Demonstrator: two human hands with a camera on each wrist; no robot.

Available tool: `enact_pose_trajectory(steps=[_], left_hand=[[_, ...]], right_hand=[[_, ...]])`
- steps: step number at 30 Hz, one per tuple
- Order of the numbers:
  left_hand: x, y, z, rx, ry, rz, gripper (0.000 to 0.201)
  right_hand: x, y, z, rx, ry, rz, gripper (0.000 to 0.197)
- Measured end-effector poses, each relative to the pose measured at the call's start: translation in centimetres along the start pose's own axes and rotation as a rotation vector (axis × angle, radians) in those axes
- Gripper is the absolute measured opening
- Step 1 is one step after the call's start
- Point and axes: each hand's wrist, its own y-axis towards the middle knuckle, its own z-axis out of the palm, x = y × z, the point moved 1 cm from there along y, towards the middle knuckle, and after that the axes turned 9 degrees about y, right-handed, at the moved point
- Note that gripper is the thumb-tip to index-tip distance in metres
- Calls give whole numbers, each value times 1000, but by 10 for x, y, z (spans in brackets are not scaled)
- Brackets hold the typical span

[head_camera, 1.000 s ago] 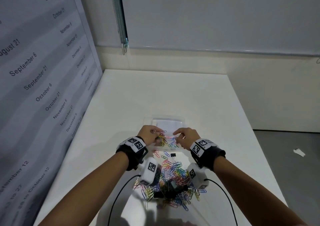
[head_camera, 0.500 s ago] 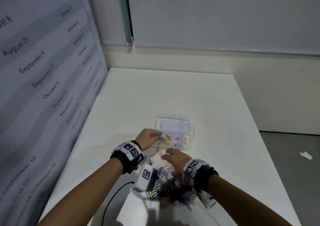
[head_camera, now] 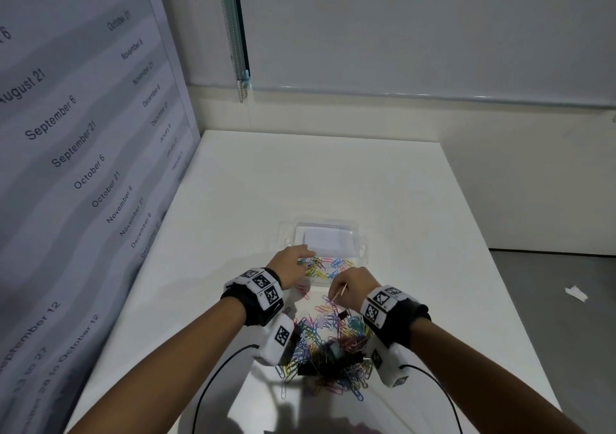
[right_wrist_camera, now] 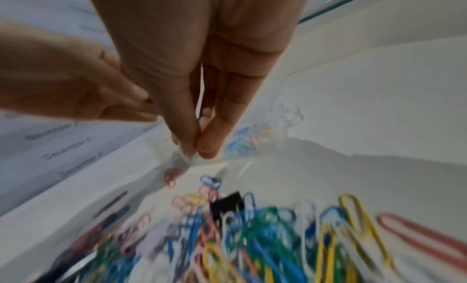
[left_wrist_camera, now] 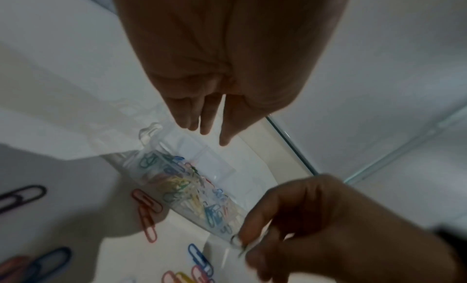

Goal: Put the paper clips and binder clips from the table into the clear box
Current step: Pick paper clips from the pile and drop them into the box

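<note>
The clear box (head_camera: 358, 260) lies open on the white table, its lid (head_camera: 328, 238) folded back, with several coloured paper clips (head_camera: 325, 267) inside. My left hand (head_camera: 300, 257) rests at the box's left rim, fingers straight (left_wrist_camera: 206, 125) and holding nothing. My right hand (head_camera: 340, 287) hovers just in front of the box and pinches a pale paper clip (head_camera: 333, 297) between thumb and fingertip (right_wrist_camera: 209, 147). A pile of coloured paper clips (head_camera: 330, 343) mixed with black binder clips (head_camera: 343, 315) lies between my wrists.
A wall panel printed with dates (head_camera: 83, 133) runs along the table's left side. The table (head_camera: 316, 173) ends at its right edge above grey floor with a paper scrap (head_camera: 576, 293). Black cables (head_camera: 213, 380) trail from the wrist cameras.
My right hand dropped from the box to the pile, picked up a pale paper clip, and now lifts it back toward the box. My left hand stayed at the box's left rim.
</note>
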Motion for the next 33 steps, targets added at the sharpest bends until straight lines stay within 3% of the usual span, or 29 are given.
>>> enact_pose_trajectory(steps=[5, 8, 13, 16, 20, 23, 29, 33], left_hand=[[-1, -16, 3, -131, 63, 66, 28], [11, -28, 8, -47, 109, 29, 22], [41, -48, 21, 159, 378, -53, 92], [52, -57, 32, 190, 401, -48, 102], [56, -60, 48, 167, 420, -30, 93], [53, -60, 61, 127, 420, -6, 83], [45, -56, 70, 97, 336, 83, 41], [44, -55, 63, 73, 345, 84, 23]], right_hand=[[4, 7, -33, -184, 96, 24, 11], [3, 13, -43, -255, 141, 36, 12], [-1, 6, -23, -172, 31, 21, 20], [-5, -2, -1, 10, -76, -8, 21], [-18, -6, 19, 248, -217, 17, 64], [-22, -11, 29, 251, -240, 6, 79], [-10, -15, 30, 272, -203, 30, 34], [-6, -13, 19, 149, -123, 25, 16]])
